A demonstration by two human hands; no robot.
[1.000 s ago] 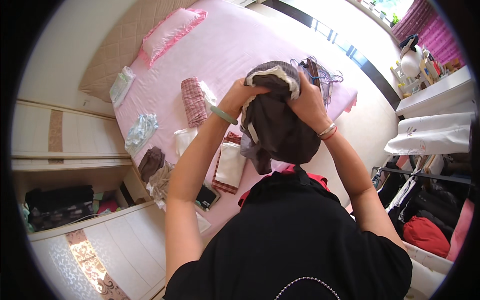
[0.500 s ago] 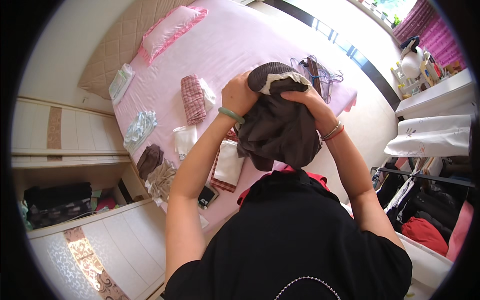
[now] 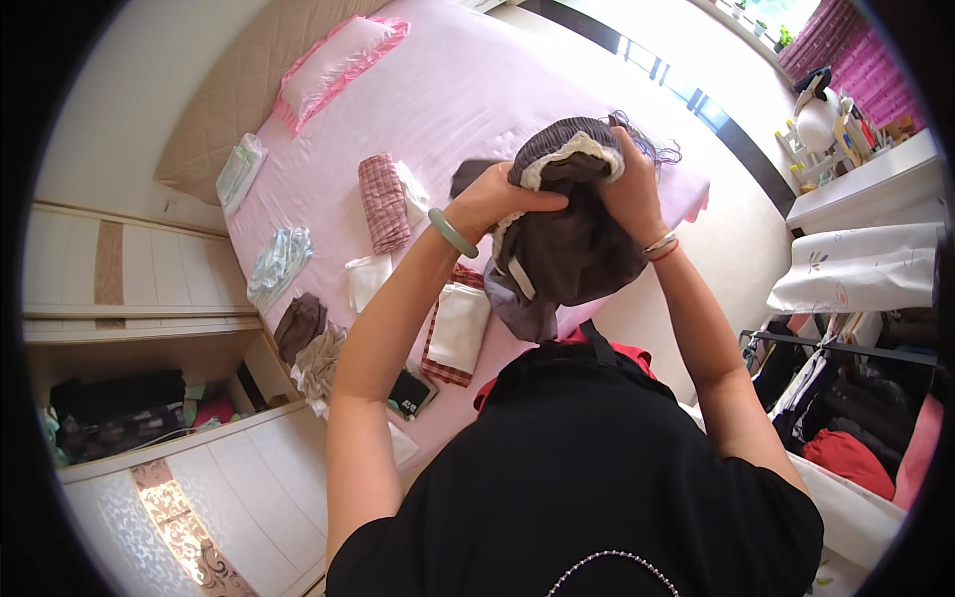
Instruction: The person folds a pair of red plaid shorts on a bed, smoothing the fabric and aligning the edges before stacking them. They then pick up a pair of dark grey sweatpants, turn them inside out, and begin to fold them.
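Note:
A dark brown garment [image 3: 587, 254] with a gathered elastic waistband and a cream inner edge hangs bunched between my hands, held up above the bed. My left hand [image 3: 505, 199], with a green bangle at its wrist, is closed on the left side of the waistband, its thumb lying over the inner edge. At the opposite side my right hand [image 3: 632, 189] grips the band, its fingers partly hidden behind it. A fold of dark cloth sticks out to the left behind my left hand. Below hangs a greyer, thinner part of the fabric.
On the pink-sheeted bed [image 3: 448, 90] lie a rolled checked cloth [image 3: 382, 204], white folded cloth on red check [image 3: 460, 328], brown and beige clothes [image 3: 301, 326], a pale blue bundle [image 3: 280, 261] and a pillow [image 3: 343, 65]. Hangers lie behind the garment. An open drawer [image 3: 159, 453] is at left, a clothes rack [image 3: 846, 348] at right.
My hands have turned the garment, so its cream inner edge and opening show more. My left thumb now lies over the band, and my right hand has moved up its right side.

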